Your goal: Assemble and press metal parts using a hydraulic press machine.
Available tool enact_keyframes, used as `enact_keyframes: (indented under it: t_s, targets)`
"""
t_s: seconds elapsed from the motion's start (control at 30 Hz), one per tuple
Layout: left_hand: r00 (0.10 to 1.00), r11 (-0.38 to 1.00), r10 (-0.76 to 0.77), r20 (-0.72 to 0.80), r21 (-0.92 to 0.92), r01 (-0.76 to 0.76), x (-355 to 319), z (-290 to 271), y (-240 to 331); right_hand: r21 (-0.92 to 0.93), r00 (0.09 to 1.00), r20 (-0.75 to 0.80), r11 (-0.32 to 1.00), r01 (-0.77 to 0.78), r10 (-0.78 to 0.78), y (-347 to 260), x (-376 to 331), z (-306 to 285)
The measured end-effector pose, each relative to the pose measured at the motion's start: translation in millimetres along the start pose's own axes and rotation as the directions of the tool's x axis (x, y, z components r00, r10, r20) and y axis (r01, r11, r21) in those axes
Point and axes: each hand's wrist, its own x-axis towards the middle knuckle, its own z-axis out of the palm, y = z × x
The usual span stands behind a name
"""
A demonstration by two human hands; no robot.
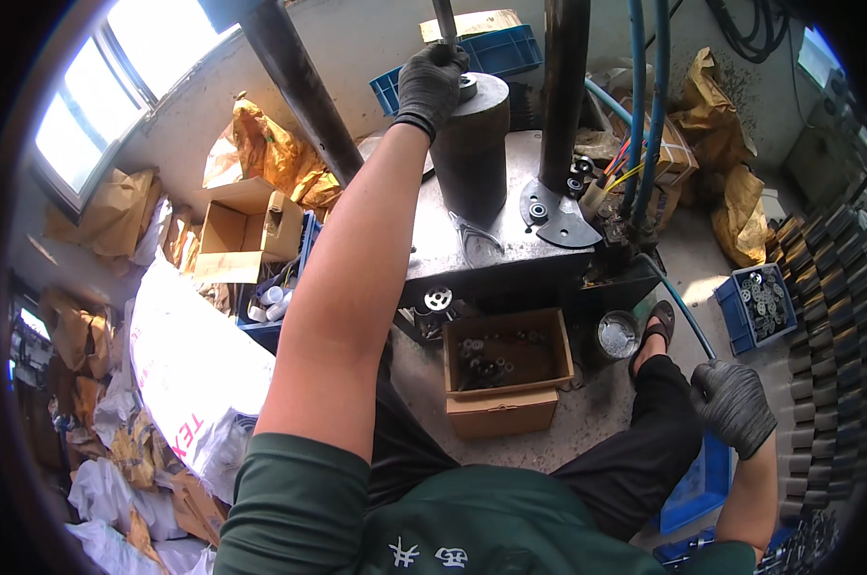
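Observation:
My left hand (431, 84), in a dark grey glove, reaches to the top of a thick metal cylinder (470, 158) on the press table (524, 251). Its fingers are closed just under a narrow vertical rod (444, 19); what they hold is hidden by the glove. Beside the fingertips a small dark metal ring (467, 88) rests on the cylinder's top face. Low at the right, my right hand (735, 404), gloved alike, is curled around the end of a blue lever (681, 305) that slants down from the machine.
Thick dark columns (564, 96) flank the cylinder. A fan-shaped metal plate (558, 216) with bearings lies right of it. Below stand a cardboard box (507, 381) with small parts and a round tin (618, 335). A blue crate (755, 307) of metal parts and a white sack (189, 369) sit at the sides.

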Motion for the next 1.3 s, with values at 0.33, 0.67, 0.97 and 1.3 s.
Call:
enact_keyframes:
  t_s: [0.33,0.67,0.97,1.3]
  targets:
    - [0.997,0.988,-0.070,0.041,-0.134,0.074,-3,0,4,0.048,0.992,-0.124,0.999,0.015,-0.009,6,3,-8]
    - [0.998,0.995,-0.058,-0.006,-0.076,0.057,-2,-6,7,0.141,0.985,-0.162,0.987,0.080,-0.057,13,-1,0]
    - [0.993,0.961,-0.081,0.086,-0.259,0.101,3,-9,4,0.050,0.993,-0.110,0.998,0.039,-0.033,8,-3,0]
    - [0.987,0.959,-0.126,0.100,-0.244,0.147,-1,-10,7,0.219,0.974,-0.222,0.971,0.092,-0.043,11,6,-14]
